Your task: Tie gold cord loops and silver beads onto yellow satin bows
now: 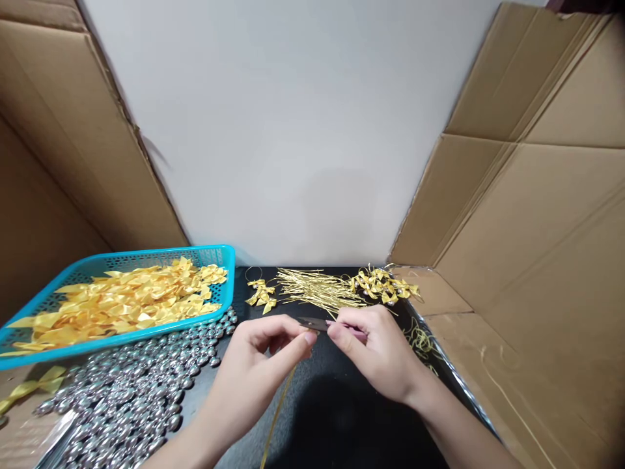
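My right hand point(374, 345) is closed around a small cutting tool point(315, 323) with dark blades and a purplish handle, likely scissors or snips. Its blades point left and meet the fingertips of my left hand point(273, 348). That hand pinches a thin gold ribbon point(277, 417), which hangs down towards the bottom edge of the view. What lies right between the left fingertips is mostly hidden. Just beyond both hands is a heap of cut gold strands point(317, 288) on the black tabletop point(336, 417).
At left stands a blue basket point(229, 280) full of yellow bows point(146, 296). Silver beads point(141, 384) spread in front of it. Bows with beads point(383, 285) lie back right, a few more bows point(262, 294) back left. Thread scraps point(420, 339) sit right; cardboard walls point(537, 195) flank the table.
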Available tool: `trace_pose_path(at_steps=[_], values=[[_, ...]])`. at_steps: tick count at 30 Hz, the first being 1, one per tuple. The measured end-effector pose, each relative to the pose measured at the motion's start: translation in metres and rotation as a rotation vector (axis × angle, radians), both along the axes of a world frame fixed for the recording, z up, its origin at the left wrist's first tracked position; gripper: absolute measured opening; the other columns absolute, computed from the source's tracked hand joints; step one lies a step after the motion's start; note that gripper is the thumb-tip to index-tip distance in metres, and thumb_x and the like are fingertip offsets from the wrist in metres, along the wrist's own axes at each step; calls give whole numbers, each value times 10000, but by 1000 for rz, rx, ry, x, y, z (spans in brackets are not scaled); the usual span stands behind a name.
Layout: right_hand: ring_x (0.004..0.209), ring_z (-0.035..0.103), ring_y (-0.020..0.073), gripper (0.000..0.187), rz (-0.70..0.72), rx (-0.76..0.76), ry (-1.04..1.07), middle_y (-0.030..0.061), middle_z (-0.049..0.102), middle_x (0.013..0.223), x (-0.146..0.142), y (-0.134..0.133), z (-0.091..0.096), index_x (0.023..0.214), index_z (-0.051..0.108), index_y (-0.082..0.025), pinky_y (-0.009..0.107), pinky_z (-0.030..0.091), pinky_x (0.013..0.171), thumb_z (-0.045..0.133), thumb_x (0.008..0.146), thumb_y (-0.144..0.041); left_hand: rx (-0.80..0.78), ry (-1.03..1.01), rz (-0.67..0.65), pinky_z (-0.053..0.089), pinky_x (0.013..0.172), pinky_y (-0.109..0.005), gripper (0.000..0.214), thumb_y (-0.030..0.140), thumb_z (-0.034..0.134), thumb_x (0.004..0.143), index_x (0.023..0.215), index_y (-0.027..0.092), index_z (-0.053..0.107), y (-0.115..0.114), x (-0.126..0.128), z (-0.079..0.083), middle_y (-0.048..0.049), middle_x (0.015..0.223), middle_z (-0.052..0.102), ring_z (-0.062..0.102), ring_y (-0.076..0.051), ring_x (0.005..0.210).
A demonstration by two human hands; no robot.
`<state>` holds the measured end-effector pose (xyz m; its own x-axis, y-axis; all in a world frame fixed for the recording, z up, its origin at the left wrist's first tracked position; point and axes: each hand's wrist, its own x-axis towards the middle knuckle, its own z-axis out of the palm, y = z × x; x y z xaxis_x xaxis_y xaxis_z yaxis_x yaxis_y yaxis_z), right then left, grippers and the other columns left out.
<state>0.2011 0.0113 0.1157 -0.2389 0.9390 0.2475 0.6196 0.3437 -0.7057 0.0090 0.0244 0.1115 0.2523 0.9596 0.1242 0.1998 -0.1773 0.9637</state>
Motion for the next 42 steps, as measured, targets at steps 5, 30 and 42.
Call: trace_pose_path(at_steps=[5, 30, 42], values=[[495, 280, 93, 495, -9, 26, -16, -53, 322, 518, -1, 1, 0, 547, 336, -193, 270, 195, 498, 499, 917, -478, 21, 24, -7, 342, 507, -229, 287, 395, 681, 763, 573, 180, 665, 0, 0, 2, 3, 530, 561, 439, -135, 545], [504, 365, 119, 335, -211, 44, 131, -58, 409, 526, 29, 52, -32, 707, 539, -202, 249, 241, 523, 502, 913, -463, -50, -39, -16, 433, 547, -236, 234, 416, 730, 724, 655, 193, 751, 6, 1, 4, -28, 609, 680, 570, -160, 592], [500, 440, 105, 140, 147, 221, 141, -19, 598, 661, 15, 10, -1, 830, 650, -216, 255, 321, 516, 598, 887, -333, 168, 39, 116, 438, 542, -254, 130, 367, 747, 706, 714, 241, 780, 4, -1, -1, -15, 649, 730, 565, -171, 582]])
